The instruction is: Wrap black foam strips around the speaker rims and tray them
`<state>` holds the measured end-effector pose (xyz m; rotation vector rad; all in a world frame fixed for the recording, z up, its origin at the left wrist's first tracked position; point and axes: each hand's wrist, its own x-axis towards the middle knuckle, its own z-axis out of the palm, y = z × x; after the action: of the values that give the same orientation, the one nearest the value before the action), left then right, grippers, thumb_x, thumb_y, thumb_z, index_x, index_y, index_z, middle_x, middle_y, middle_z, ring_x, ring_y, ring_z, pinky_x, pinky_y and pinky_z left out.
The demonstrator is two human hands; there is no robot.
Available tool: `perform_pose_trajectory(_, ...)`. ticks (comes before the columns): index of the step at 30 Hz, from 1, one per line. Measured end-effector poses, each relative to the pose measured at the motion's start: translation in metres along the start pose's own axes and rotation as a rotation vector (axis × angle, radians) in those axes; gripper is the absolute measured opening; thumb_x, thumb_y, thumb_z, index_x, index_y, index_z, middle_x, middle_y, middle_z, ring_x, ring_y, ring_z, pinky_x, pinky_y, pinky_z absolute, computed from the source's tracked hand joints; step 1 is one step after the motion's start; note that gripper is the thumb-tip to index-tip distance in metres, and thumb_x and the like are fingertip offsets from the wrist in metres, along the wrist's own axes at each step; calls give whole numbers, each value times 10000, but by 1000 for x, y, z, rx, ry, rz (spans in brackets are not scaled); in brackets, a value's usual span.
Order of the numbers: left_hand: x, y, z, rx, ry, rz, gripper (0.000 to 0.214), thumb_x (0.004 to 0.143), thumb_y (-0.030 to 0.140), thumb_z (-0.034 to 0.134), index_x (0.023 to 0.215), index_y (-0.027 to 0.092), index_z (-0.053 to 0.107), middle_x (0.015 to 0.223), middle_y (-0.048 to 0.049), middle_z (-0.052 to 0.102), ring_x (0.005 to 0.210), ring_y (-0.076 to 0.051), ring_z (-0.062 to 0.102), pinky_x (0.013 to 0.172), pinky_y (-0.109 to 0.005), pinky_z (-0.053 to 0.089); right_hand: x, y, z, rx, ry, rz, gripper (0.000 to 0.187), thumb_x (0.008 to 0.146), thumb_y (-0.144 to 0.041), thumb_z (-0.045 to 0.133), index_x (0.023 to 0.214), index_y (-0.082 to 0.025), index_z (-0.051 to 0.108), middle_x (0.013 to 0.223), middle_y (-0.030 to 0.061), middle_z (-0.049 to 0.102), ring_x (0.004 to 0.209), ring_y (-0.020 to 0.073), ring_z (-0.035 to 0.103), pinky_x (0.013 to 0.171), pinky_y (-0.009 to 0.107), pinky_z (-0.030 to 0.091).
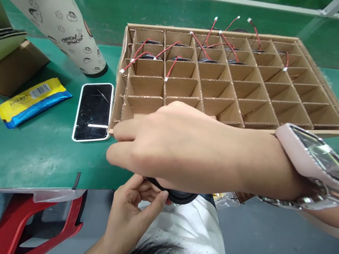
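Near the table's front edge, my left hand (136, 209) pinches a black round part with a ridged rim (182, 197) between thumb and fingers. My right hand (163, 143), with a watch (320, 160) on its wrist, passes just above it and covers much of the part. The right fingers are bent and close together, and their tips are hidden. Behind the hands lies a cardboard divider box (248, 88). Several of its far and left compartments hold dark parts, with red-and-black wires (172, 69) and white connectors sticking out.
Left of the box lie a phone (93, 111) and a yellow-blue packet (35, 100). A tall patterned cup (67, 22) stands behind them, beside a cardboard box (12, 69). A red stool (36, 226) is below the green table (39, 163).
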<state>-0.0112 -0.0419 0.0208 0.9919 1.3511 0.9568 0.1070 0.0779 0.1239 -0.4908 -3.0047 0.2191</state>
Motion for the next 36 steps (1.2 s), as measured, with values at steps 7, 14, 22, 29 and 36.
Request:
perform_pose_trajectory(7,-14,-5,-5,37,101,-5,203,817,302,694,964,186,616,691,13,706,609,-152,685,639,-227,568,-3,2,1,-7,-6,55,127,725,-78,450,765,-170,529,773,-52,470,541,71,202,456,248,91)
perform_pose_trajectory(14,-24,8,-33,83,117,-59,249,817,306,702,1010,215,573,646,25,690,440,-107,575,493,-188,489,-3,3,-3,-18,22,68,118,703,-91,478,791,-160,517,786,-38,435,586,57,202,487,229,87)
perform_pose_trajectory(22,-24,3,-71,239,-70,106,185,825,251,698,984,326,639,707,39,725,507,-109,600,488,-153,468,-9,3,-2,-98,52,47,164,701,-36,467,817,-151,481,818,-24,433,596,47,233,473,202,103)
perform_pose_trajectory(29,24,27,-92,535,-477,161,146,863,332,620,859,222,715,630,-6,676,516,-122,591,489,-168,467,-5,-1,-5,-83,11,61,87,711,-117,506,774,-173,525,772,-42,487,576,64,246,433,185,116)
perform_pose_trajectory(36,64,48,-52,928,-713,337,380,771,480,676,978,161,670,844,-48,695,719,-208,624,606,-271,521,4,-9,-13,-82,-58,59,200,597,-118,372,709,-166,530,719,-30,434,545,68,221,437,215,58)
